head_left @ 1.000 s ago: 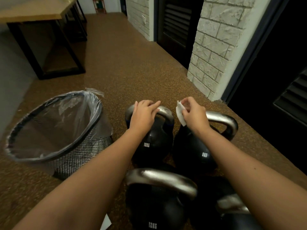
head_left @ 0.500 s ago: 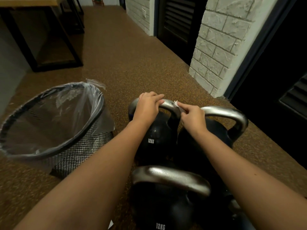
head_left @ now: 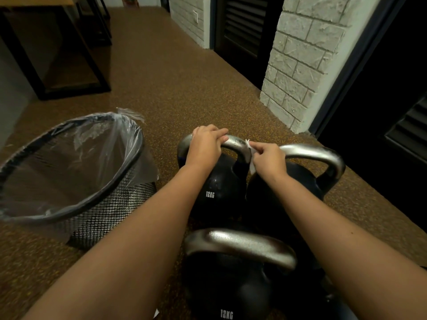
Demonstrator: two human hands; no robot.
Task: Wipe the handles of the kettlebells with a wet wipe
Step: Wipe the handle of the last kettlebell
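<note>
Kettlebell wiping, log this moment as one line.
left hand grips far-left kettlebell handle | right hand presses wet wipe on it | bin beside

Count, head view: three kettlebells seen on the floor: far-left kettlebell [head_left: 218, 188] marked 12KG, far-right kettlebell [head_left: 298, 181], near kettlebell [head_left: 231, 285] marked 12KG. One wet wipe [head_left: 251, 166]. One mesh wastebasket [head_left: 76, 181] with one plastic liner [head_left: 97, 144]. Two hands: left hand [head_left: 205, 146], right hand [head_left: 269, 159]. One table [head_left: 34, 1], far-left corner.

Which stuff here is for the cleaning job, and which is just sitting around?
For the job:
wet wipe, pinched in the right hand
left hand, holding the far left kettlebell by its handle
other kettlebells

Just sitting around:
mesh bin
table
brick pillar
</note>
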